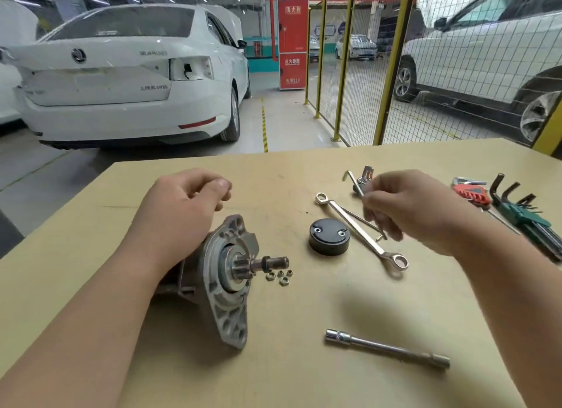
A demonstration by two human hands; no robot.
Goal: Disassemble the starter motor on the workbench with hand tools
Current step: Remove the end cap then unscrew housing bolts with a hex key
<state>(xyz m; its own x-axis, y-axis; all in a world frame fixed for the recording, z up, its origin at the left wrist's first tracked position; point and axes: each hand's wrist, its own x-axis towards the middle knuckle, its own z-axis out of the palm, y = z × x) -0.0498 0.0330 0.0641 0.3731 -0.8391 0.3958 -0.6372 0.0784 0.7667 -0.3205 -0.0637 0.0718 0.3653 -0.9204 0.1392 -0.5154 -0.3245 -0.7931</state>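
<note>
My left hand (182, 206) sits left of centre in the frame, its wrist resting on the body of the starter motor (226, 281), fingers loosely curled toward the palm with the thumb laid across them and nothing pinched between them. The motor lies on its side on the tan workbench (304, 362), lower left of centre, its grey mounting flange facing me and the pinion shaft (267, 263) pointing toward the right. Just beneath the tip of that shaft lie a few small loose nuts (279, 277), close together on the bench. To the right of the shaft, near the middle of the frame, sits a black round end cap (330, 237), flat on the bench and apart from the motor. My right hand (416, 211) is at the right of centre, raised over the bench, thumb and forefinger closed on a thin hex key (354, 181) whose bent end sticks up to the upper left of my knuckles; the motion blur makes it hard to say exactly how the lower fingers lie. Under that hand a double ring spanner (359, 229) runs diagonally from upper left to lower right, with a slim long bolt (365, 222) crossing beneath it. Toward the bottom of the frame lies a chrome socket extension bar (386, 348). At the far right edge are a red hex key set (474, 193) and a green hex key set (529, 216), side by side.
</note>
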